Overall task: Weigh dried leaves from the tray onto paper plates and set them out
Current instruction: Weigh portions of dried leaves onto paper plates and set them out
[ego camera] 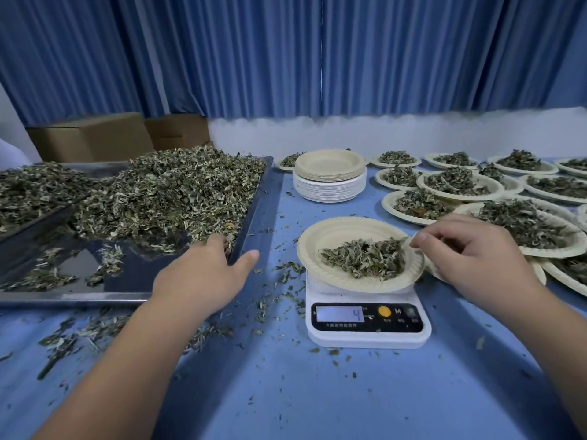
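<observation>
paper plate (336, 236) on the scale (368, 325), mid-weighing: right hand (470, 258) pinches its rim; left hand (203, 274), grip unclear, digs leaves (165, 192) left of the scale, so add small pinches next.

scale (368, 339) display (340, 313) — 4 | button label (398, 311) — M | small print under display unreadable

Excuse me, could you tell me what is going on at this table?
A person is weighing out portions. The left hand reaches into the dried leaves on the metal tray, while the right hand pinches the right rim of the paper plate on the scale, which reads 4. Filled plates lie to the right, beside a stack of empty ones.
</observation>
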Demonstrator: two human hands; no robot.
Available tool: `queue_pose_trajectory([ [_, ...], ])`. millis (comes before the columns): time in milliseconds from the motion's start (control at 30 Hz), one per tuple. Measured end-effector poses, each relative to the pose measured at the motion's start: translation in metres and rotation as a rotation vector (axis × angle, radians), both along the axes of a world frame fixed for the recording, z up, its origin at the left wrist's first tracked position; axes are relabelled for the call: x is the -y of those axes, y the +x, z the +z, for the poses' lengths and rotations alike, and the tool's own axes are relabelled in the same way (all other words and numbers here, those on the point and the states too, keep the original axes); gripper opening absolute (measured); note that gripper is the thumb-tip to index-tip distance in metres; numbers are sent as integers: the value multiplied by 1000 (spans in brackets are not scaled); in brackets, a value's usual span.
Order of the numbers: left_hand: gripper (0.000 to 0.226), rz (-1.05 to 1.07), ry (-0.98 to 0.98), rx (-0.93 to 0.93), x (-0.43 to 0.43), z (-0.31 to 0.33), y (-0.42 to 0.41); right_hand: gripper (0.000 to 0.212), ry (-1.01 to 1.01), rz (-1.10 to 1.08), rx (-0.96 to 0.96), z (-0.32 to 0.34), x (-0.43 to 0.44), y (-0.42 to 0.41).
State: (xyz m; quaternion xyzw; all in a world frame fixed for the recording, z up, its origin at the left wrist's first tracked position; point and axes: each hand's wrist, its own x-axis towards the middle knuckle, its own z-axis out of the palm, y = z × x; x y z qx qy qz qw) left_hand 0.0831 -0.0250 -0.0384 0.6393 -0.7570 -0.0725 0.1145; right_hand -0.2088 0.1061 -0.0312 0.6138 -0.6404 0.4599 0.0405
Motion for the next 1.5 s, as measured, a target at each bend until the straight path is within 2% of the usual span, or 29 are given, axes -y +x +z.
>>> queue_pose_trajectory([
  [100, 73, -40, 74, 92, 0, 0, -1, 34, 2, 5, 13, 0, 0, 0],
  [200, 52, -35, 53, 120, -2, -2, -2, 34, 0, 7, 25, -1, 0, 0],
  [267, 47, -9, 17, 135, -6, -1, -5, 34, -2, 7, 34, -1, -1, -2],
  [500, 53, 50, -110, 115, -7, 0, -5, 28, 1, -14, 37, -1, -1, -5],
  [767, 55, 120, -145, -174, 6, 3, 9, 30, -16, -6, 54, 1, -2, -5],
  [1000, 52, 106, -270, -530, 3, 33, 12, 33, -47, 24, 85, 1, -1, -7],
  [1133, 49, 2, -232, -787, -9, 58, -12, 31, -37, 17, 81, 1, 1, -8],
  [1333, 41, -301, -152, -961, -23, 76, -87, 32, -26, 15, 97, 1, 1, -9],
  [1433, 39, -460, -80, -854, -24, 70, -119, 32, -27, 14, 101, 1, 1, -10],
  [1500, 54, -567, -14, -694, -24, 62, -129, 31, -26, 11, 96, 0, 1, -11],
])
